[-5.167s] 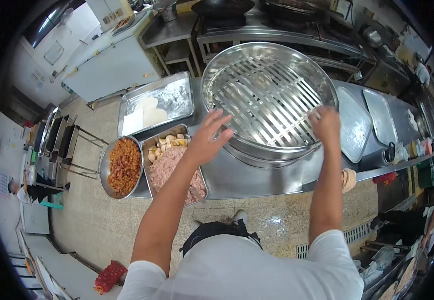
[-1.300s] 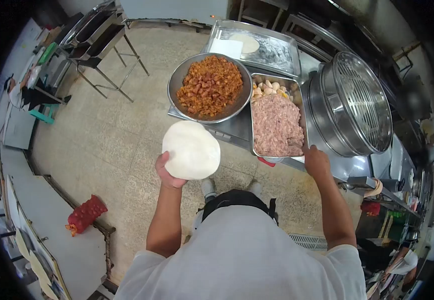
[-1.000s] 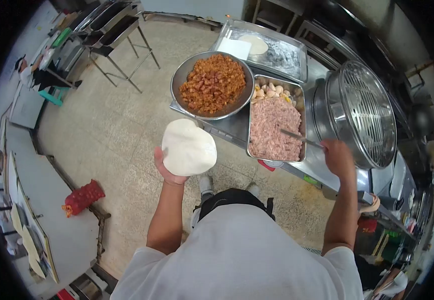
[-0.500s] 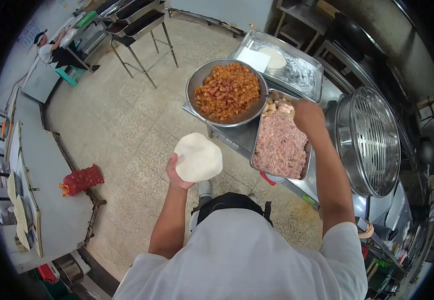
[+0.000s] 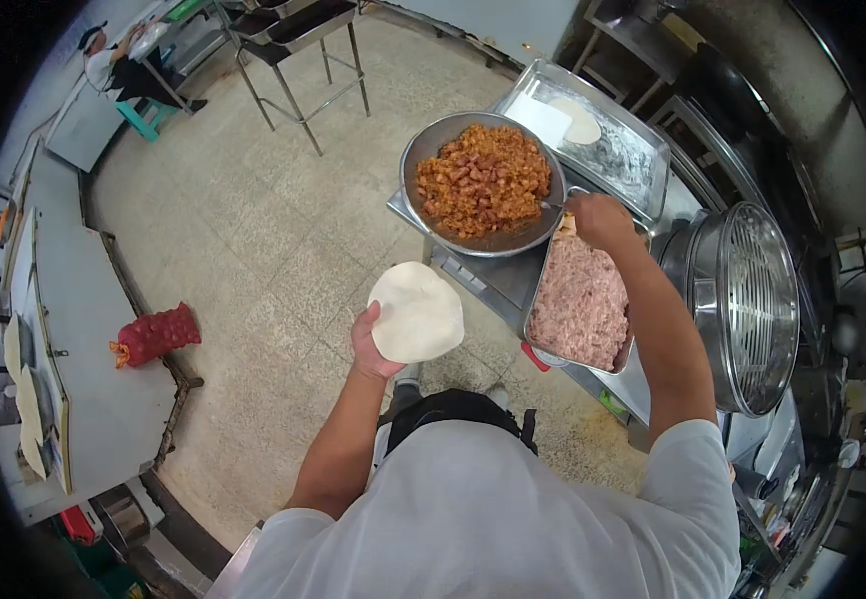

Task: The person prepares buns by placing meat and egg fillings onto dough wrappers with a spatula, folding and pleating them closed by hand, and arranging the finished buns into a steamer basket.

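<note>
My left hand (image 5: 373,344) holds a round, flat dough wrapper (image 5: 418,312) from its left edge, with the thumb on top. The wrapper is pale and lies open over the palm. My right hand (image 5: 601,220) is closed on a thin metal filling utensil (image 5: 553,206), whose tip reaches into the wide metal bowl (image 5: 412,205) of orange-brown chunky filling (image 5: 483,180). Below that hand lies a rectangular metal tray (image 5: 530,324) of pink minced meat (image 5: 583,299). Some pale chunks at the tray's far end are mostly hidden by my right hand.
Behind the bowl, a floured metal tray (image 5: 643,185) holds another dough round (image 5: 578,122) and a white card (image 5: 537,118). Steamer baskets (image 5: 758,309) stand at right. A red net sack (image 5: 158,335) lies on the left floor. Another person (image 5: 118,68) sits far left.
My right hand has moved from the tray's pale chunks toward the bowl, taking the utensil to the filling. The left hand still holds the wrapper. The whole view has shifted slightly.
</note>
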`<state>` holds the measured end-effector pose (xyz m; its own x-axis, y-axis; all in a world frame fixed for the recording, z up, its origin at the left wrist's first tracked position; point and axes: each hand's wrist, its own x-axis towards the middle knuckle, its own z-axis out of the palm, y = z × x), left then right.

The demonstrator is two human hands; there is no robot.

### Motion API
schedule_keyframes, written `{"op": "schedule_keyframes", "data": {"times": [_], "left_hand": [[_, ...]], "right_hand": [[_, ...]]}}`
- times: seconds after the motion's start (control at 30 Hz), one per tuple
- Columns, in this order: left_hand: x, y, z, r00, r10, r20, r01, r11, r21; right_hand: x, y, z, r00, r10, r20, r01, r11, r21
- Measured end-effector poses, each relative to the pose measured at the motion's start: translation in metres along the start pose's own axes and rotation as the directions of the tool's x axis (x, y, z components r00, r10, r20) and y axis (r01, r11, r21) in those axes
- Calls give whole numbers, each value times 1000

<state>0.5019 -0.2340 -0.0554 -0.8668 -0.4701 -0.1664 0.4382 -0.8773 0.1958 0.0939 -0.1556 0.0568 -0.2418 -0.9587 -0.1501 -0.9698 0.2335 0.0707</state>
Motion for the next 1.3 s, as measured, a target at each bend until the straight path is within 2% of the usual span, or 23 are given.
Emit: {"op": "schedule_keyframes", "data": {"times": [0.1, 0.23, 0.33, 0.43, 0.53, 0.6, 0.73, 0.93, 1.13, 1.23, 1.3], "left_hand": [[7, -5, 0, 998, 9, -57, -10, 1000, -17], [16, -9, 2, 998, -25, -50, 22, 999, -46], [20, -13, 6, 994, 1, -112, 0, 1000, 9], [23, -15, 8, 993, 2, -122, -3, 1000, -7], [24, -15, 7, 987, 12, -160, -6, 999, 38], [23, -16, 7, 986, 24, -167, -28, 999, -22], [26, -19, 5, 974, 64, -219, -67, 998, -7], [36, -19, 5, 977, 37, -211, -44, 999, -30], [42, -21, 12, 964, 70, -256, -86, 995, -54], [45, -21, 14, 962, 85, -260, -101, 994, -49], [47, -21, 15, 959, 103, -264, -117, 992, -37]], "right_hand": [[-2, 0, -4, 999, -53, 1, 53, 998, -16], [-3, -1, 3, 998, -55, -1, 55, 998, 32], [-4, -5, 0, 998, -49, 38, 48, 998, 37], [-4, -4, 2, 990, -125, 58, 122, 991, 50], [-9, -6, 18, 997, -73, -14, 74, 994, 78], [-9, -4, 37, 979, -103, -178, 146, 959, 245], [-11, -15, 40, 980, -74, -185, 120, 959, 256], [-9, -27, 30, 973, -97, -207, 160, 936, 314], [-12, -44, 37, 973, -144, -178, 196, 928, 318], [-16, -51, 39, 971, -109, -214, 185, 908, 377], [-20, -57, 39, 975, -42, -217, 125, 916, 382]]}}
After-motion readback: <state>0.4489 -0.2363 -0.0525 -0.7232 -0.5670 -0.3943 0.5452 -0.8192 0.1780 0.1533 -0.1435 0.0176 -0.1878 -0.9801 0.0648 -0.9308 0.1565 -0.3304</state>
